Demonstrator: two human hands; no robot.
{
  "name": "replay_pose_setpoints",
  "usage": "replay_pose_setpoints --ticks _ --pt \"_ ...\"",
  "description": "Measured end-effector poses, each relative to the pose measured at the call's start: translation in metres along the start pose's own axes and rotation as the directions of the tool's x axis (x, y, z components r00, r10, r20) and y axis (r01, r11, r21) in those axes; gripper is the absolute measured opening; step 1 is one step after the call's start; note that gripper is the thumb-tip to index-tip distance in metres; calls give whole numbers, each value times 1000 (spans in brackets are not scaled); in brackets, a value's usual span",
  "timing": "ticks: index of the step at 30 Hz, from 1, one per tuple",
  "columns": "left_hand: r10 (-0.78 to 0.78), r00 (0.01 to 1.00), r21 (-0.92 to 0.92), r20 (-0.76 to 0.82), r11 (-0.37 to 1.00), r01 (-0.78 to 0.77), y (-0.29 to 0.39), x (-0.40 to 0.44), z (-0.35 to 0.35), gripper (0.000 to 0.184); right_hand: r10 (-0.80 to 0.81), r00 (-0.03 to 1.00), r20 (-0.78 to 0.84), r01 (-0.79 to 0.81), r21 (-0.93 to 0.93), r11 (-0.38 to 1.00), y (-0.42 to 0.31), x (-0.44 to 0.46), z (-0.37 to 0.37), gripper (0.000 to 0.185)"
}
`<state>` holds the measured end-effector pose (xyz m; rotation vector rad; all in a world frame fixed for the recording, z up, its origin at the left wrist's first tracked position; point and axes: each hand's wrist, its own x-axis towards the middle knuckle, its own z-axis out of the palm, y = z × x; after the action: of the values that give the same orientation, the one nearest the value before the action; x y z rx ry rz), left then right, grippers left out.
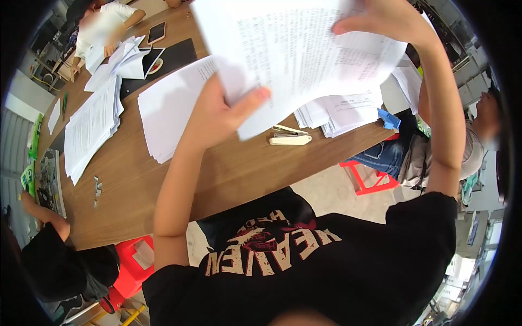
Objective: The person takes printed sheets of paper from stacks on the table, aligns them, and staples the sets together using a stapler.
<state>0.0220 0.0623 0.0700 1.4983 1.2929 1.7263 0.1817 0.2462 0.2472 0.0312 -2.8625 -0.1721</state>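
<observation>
Printed sheets of paper point(293, 60) are held up in front of me, above the wooden table. My left hand point(220, 114) grips their lower left side, its thumb lying on the printed face and its other fingers hidden behind. At the upper right, my right hand point(389, 22) holds the opposite edge, with the thumb across the front. Below the held sheets, a cream stapler point(290, 139) lies on its side near the table's front edge. A paper stack point(168, 108) lies left of and behind my left hand, and another stack point(353, 114) sits under the raised sheets.
A blue stapler-like tool point(389, 119) rests by the right table edge. Left are a tall paper pile point(95, 127), staple strips point(98, 191) and a phone point(156, 33). People sit around the table point(244, 174); red stools point(133, 261) stand below it.
</observation>
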Motion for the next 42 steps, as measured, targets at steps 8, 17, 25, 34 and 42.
replay_pose_setpoints --ticks 8,17,25,34,42 --pt "-3 923 481 -384 853 203 14 -108 -58 19 188 953 239 -301 658 690 17 -30 73 85" --pt "-66 760 197 -647 948 250 -1 -190 -96 35 -83 990 117 -123 990 -70 -50 -81 233 53" --pt "-167 561 -4 -811 960 280 26 -201 -75 36 356 930 91 -28 984 -178 -127 -70 202 30" --pt "-61 627 226 -777 902 368 -4 -225 -39 30 596 758 -265 40 931 363 -160 -82 246 29" --pt "-103 756 322 -646 862 393 -11 -227 -38 24 580 813 51 -140 984 110 -150 -73 244 22"
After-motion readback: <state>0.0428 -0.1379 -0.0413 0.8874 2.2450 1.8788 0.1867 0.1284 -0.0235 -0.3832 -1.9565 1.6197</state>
